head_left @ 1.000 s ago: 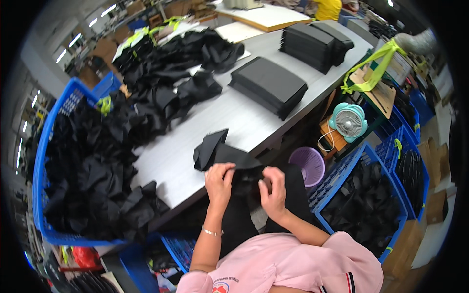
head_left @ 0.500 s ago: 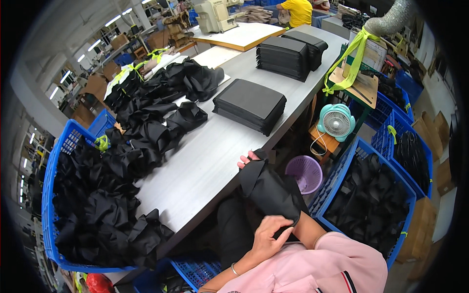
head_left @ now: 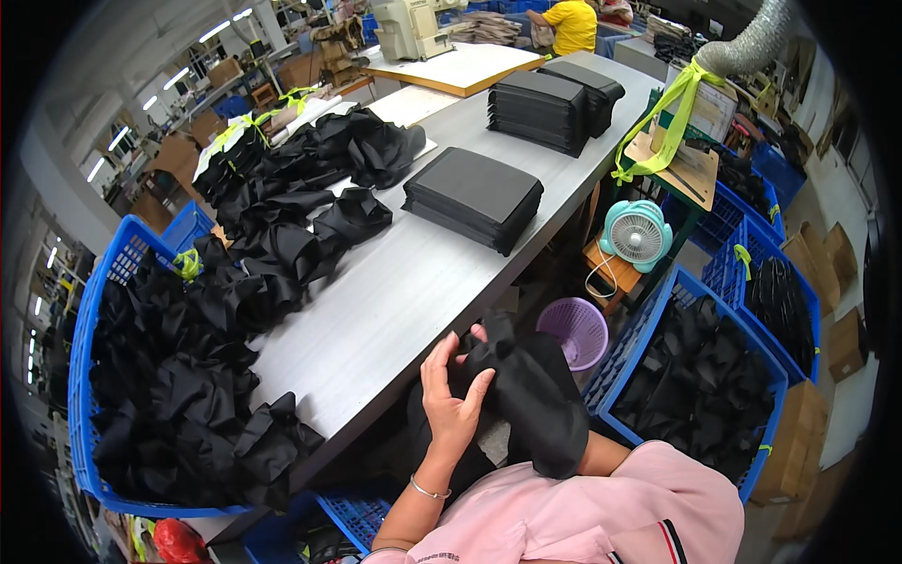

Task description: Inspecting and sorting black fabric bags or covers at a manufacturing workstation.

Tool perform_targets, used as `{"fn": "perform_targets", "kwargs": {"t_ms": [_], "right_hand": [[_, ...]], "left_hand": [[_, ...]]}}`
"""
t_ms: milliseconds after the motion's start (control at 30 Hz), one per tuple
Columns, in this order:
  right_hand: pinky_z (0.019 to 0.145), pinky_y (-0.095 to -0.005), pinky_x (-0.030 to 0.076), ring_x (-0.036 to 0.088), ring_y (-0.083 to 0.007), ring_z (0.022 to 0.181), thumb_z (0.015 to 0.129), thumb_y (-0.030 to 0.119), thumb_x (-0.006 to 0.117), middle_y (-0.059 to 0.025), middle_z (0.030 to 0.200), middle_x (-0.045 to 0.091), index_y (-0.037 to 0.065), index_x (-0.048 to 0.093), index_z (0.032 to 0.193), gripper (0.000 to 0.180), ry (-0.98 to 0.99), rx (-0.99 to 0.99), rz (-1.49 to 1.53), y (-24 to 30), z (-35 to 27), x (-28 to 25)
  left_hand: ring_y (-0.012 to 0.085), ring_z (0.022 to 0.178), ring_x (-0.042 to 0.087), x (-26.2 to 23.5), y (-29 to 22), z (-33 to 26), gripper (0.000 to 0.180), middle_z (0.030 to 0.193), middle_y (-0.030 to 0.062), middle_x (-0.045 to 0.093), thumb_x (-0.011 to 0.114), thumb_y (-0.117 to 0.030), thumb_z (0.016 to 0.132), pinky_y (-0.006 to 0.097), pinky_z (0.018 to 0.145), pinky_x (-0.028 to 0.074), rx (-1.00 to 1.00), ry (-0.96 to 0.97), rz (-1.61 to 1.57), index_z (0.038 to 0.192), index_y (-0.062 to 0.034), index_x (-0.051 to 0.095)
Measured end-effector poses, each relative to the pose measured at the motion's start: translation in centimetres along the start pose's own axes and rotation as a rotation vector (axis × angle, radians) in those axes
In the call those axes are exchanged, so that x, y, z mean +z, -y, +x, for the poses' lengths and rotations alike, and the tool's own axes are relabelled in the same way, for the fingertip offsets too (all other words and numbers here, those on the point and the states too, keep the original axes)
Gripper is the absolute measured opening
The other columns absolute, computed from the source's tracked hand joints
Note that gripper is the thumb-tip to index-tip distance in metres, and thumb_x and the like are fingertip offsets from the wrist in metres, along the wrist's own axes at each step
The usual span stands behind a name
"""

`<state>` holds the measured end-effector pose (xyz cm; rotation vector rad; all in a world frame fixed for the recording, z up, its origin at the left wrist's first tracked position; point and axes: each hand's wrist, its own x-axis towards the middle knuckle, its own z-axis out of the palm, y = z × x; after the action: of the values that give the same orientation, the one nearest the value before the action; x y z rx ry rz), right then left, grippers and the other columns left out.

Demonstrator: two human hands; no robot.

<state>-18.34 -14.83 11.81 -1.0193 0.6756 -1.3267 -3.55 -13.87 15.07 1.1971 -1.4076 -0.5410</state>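
Observation:
A black fabric piece (head_left: 540, 399), like a pouch or sleeve, is drawn over my right forearm and covers most of my right hand (head_left: 478, 333). Only a bit of that hand's fingers shows at the fabric's far end; their grip is hidden. My left hand (head_left: 449, 399) is beside this far end, fingers stretched up and thumb apart, its fingertips close to or touching the cloth. On the grey table (head_left: 352, 334), a neat stack of flat black pieces (head_left: 474, 193) lies ahead of my hands.
More black stacks (head_left: 537, 108) stand farther back. Loose black fabric (head_left: 197, 395) heaps over the left side and a blue crate (head_left: 83, 404). At right are a purple basket (head_left: 573, 334), a turquoise fan (head_left: 638, 235) and a blue crate (head_left: 772, 418) of black pieces.
My left hand has moved from near the right elbow up to the fabric's far end. The right forearm has drawn back, and the fabric has bunched and shifted on it.

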Motion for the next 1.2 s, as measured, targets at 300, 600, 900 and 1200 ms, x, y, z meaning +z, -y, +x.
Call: {"fn": "perform_targets", "kwargs": {"t_ms": [300, 600, 900, 1200], "right_hand": [[0.113, -0.0330, 0.037, 0.044, -0.0289, 0.137, 0.101, 0.013, 0.053, -0.0181, 0.153, 0.036, 0.000, 0.025, 0.153, 0.060, 0.027, -0.143, -0.329, -2.0, 1.0, 1.2], [0.109, -0.0353, 0.042, 0.054, -0.0280, 0.127, 0.099, 0.003, 0.049, -0.0213, 0.139, 0.052, -0.004, 0.047, 0.138, 0.040, 0.194, -0.454, -1.147, 1.9, 0.5, 2.0], [0.109, -0.0316, 0.041, 0.052, -0.0214, 0.127, 0.101, 0.007, 0.048, -0.0160, 0.140, 0.052, -0.003, 0.045, 0.141, 0.041, 0.302, -0.044, -0.699, 4.4, 0.7, 1.9], [0.107, -0.0303, 0.041, 0.052, -0.0178, 0.125, 0.102, 0.010, 0.047, -0.0126, 0.139, 0.053, -0.002, 0.046, 0.141, 0.040, 0.120, 0.160, -0.330, 0.3, 2.6, -0.2]], "left_hand": [[0.0261, 0.089, 0.067, 0.0, -1.0, -0.5, 0.029, 0.100, 0.0093, 0.070, 0.079, -0.007, 0.079, 0.036, 0.088, 0.050, 0.072, 0.016, 0.072, 0.107, -0.0044, 0.070], [0.0025, 0.081, 0.056, -0.9, 2.0, -0.8, 0.013, 0.093, 0.0004, 0.068, 0.062, -0.007, 0.098, 0.019, 0.075, 0.046, -0.442, 0.085, -0.524, 0.106, 0.0023, 0.066], [-0.0009, 0.067, 0.047, -0.8, 3.5, 0.1, 0.010, 0.084, -0.0019, 0.068, 0.071, 0.002, 0.088, 0.017, 0.061, 0.038, -0.358, 0.147, -0.264, 0.089, -0.0021, 0.061], [0.0332, 0.119, 0.054, 1.5, -1.1, -5.8, 0.057, 0.131, 0.0151, 0.055, 0.089, -0.027, 0.070, 0.041, 0.100, 0.045, 0.162, 0.163, 0.084, 0.115, -0.0047, 0.062]]}}
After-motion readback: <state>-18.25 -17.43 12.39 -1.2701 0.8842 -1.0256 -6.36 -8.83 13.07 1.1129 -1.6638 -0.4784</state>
